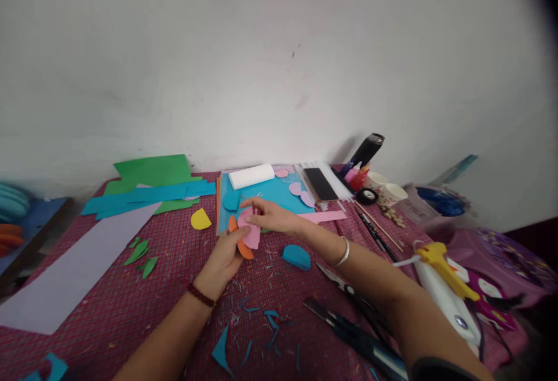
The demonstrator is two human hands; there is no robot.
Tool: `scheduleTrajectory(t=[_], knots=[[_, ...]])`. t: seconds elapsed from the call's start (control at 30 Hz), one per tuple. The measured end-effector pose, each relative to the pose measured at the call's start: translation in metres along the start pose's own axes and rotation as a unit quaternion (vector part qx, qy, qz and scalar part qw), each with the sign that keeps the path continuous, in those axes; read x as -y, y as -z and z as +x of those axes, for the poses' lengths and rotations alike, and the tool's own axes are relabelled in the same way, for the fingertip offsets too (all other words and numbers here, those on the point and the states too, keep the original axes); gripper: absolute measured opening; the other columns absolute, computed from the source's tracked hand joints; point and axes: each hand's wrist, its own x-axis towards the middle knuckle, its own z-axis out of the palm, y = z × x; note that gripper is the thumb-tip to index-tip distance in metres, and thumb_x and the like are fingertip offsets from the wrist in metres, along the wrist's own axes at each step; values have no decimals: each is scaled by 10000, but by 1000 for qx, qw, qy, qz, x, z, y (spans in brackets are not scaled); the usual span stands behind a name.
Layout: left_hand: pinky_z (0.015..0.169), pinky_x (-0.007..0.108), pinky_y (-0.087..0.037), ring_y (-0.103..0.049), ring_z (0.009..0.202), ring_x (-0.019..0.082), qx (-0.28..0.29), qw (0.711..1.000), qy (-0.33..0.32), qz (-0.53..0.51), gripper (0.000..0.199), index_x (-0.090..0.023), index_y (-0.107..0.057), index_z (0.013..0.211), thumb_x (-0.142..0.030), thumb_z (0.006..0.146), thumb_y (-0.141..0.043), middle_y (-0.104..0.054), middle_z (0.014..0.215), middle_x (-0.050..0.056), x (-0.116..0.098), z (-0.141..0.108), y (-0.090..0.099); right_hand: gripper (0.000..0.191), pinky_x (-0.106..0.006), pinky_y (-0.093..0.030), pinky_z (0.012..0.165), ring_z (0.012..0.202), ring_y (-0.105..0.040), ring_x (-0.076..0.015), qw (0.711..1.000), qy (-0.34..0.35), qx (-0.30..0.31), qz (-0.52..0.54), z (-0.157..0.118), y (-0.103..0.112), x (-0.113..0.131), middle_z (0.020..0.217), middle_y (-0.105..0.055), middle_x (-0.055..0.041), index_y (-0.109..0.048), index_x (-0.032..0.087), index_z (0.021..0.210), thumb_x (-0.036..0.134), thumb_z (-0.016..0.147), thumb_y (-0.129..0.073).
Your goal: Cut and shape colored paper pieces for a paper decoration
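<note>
My left hand is closed on cut paper pieces: a pink rounded piece with an orange curved piece behind it. My right hand reaches in from the right, its fingers pinched at the pink piece's upper edge. Just right of the hands, a blue half-round paper piece lies on the checked cloth. A yellow paper piece is to their left. Under my right forearm are scissors, with a dark cutter knife nearer to me.
Behind the hands, a white roll rests on blue sheets beside a phone. Purple paper, blue strips and green leaf shapes lie left. A glue gun, paper cups and a black bottle stand right.
</note>
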Motion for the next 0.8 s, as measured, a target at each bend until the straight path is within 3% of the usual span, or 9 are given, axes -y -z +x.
scheduleTrajectory(t=[0.1, 0.2, 0.3, 0.37, 0.43, 0.5, 0.63, 0.73, 0.8], knots=[[686, 229, -525, -668, 739, 154, -6, 1000, -19, 16, 304, -119, -664, 921, -34, 634, -716, -717, 871, 59, 0, 0, -1, 340, -249, -400, 651, 717, -461, -121, 996, -19, -58, -62, -4, -1, -6, 816, -531, 4, -569, 149, 1073, 281, 768, -638], [691, 229, -528, -668, 738, 151, -19, 1000, -5, -10, 260, -119, -665, 912, -43, 664, -691, -719, 864, 55, -5, -4, -6, 131, -217, -412, 587, 644, -485, -101, 995, -68, -75, 25, -4, -1, -14, 724, -528, 25, -564, 143, 900, 170, 773, -579], [714, 309, -550, -673, 769, 186, 3, 996, 47, -73, 193, -143, -657, 958, -253, 806, -614, -717, 881, 69, -12, -9, -11, 74, -196, -426, 581, 614, -508, -85, 989, -63, -66, 120, -5, -1, -18, 687, -534, 38, -532, 149, 812, 113, 754, -562], [698, 386, -558, -675, 784, 230, 40, 991, 96, -84, 337, -152, -643, 1018, -424, 859, -520, -712, 879, 93, -15, -13, -12, 80, -189, -420, 574, 609, -516, -82, 992, -44, -51, 110, -8, -3, -16, 693, -553, 40, -539, 152, 820, 123, 754, -574], [653, 412, -559, -673, 769, 248, 64, 987, 128, -75, 414, -150, -631, 1034, -494, 867, -470, -706, 861, 106, -16, -14, -10, 89, -189, -403, 551, 598, -519, -86, 998, -28, -33, 42, -12, -8, -13, 699, -569, 37, -568, 157, 855, 144, 767, -573], [598, 380, -560, -665, 710, 220, 61, 988, 122, -68, 330, -160, -623, 999, -435, 872, -493, -699, 842, 86, -14, -14, -7, 142, -202, -401, 573, 631, -540, -101, 998, 2, -28, -64, -16, -14, -9, 735, -602, 25, -607, 165, 907, 162, 766, -589], [370, 196, -421, -560, 503, 126, 88, 990, 105, -40, 125, -151, -604, 916, -217, 815, -577, -620, 679, 30, -12, -9, 0, 289, -231, -425, 687, 780, -598, -137, 978, 59, -43, -194, -19, -15, -6, 886, -672, -19, -602, 182, 1090, 218, 803, -592], [311, 133, -291, -440, 424, 66, 117, 988, 101, -22, 166, -133, -597, 957, -177, 800, -570, -573, 660, 26, -16, -5, 3, 340, -234, -440, 735, 851, -623, -146, 955, -13, -96, -282, -19, 10, -13, 966, -683, -40, -535, 187, 1191, 270, 862, -541], [311, 127, -281, -394, 408, 48, 115, 989, 86, -21, 181, -133, -592, 974, -170, 800, -557, -560, 671, 23, -19, -3, 5, 349, -248, -437, 809, 944, -618, -165, 893, -108, -151, -409, -20, 35, -23, 1041, -670, -61, -514, 204, 1213, 289, 875, -525]])
